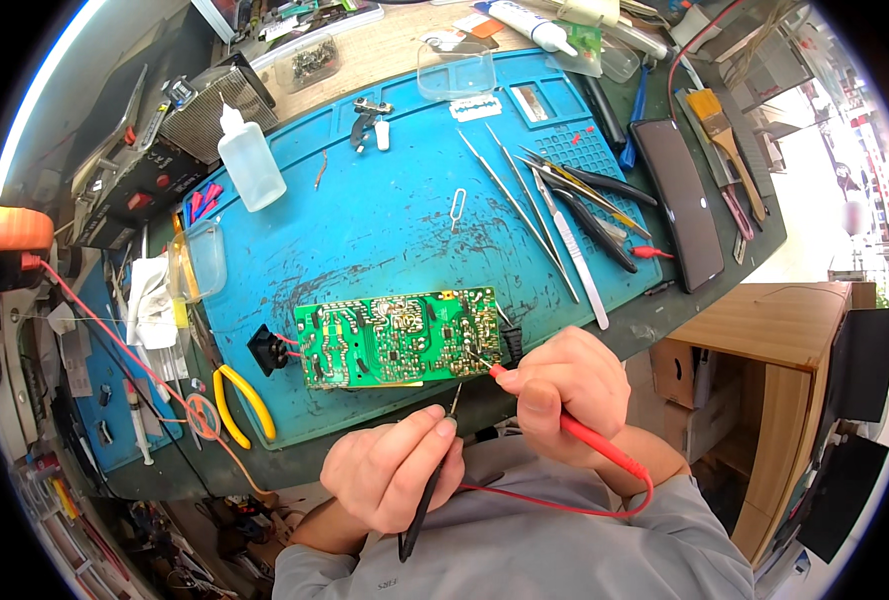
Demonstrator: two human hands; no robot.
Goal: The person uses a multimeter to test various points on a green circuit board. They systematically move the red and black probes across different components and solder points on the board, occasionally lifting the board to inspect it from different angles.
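Observation:
A green circuit board (pixel 394 338) lies solder side up along the near edge of the blue work mat (pixel 364 230). From its left end, red wires run to a black power socket (pixel 266 349). My left hand (pixel 392 470) pinches a black test probe (pixel 427 505), its metal tip just below the board's near edge; whether it touches cannot be told. Closed around a red test probe (pixel 604 445), my right hand (pixel 571 388) holds its tip at the board's right part. The red lead loops down across my grey shirt.
Tweezers (pixel 524 210), a white-handled scalpel (pixel 574 250) and black pliers (pixel 594 225) lie right of centre, beside a dark phone (pixel 677 205). A squeeze bottle (pixel 252 160) stands far left; yellow-handled pliers (pixel 244 405) rest at the mat's left. A wooden cabinet (pixel 754 320) stands right.

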